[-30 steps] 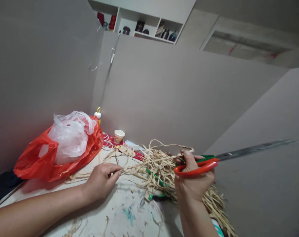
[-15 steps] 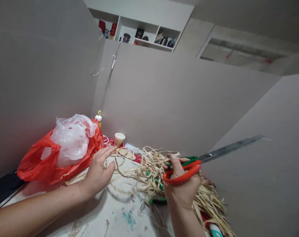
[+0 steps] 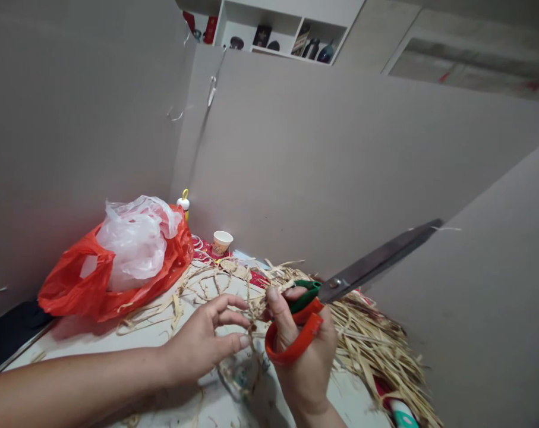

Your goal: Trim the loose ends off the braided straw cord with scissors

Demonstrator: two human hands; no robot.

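My right hand [image 3: 307,362] has its fingers in the handles of large scissors [image 3: 376,260], one loop red-orange and one green. The long blades look closed and point up to the right, with a thin pale strand at the tip. Bunched straw cord [image 3: 255,309] hangs by the right fingertips, seemingly pinched by them, though the grip is partly hidden. Close to its left side is my left hand [image 3: 202,339], thumb and fingers apart; whether they touch the cord I cannot tell. Behind the right hand lies a heap of dry straw strips [image 3: 380,348].
A red plastic bag [image 3: 75,282] holding a white plastic bag [image 3: 133,246] sits at the left. A paper cup [image 3: 221,242] and a yellow-and-white bottle [image 3: 183,203] stand near the back wall. Straw scraps litter the white table [image 3: 162,398]. A teal-and-white object [image 3: 403,413] lies at lower right.
My left hand let go of the cord, opened, and then came right toward the right hand. The right hand moved left with the scissors, and the cord bunched up beside it.
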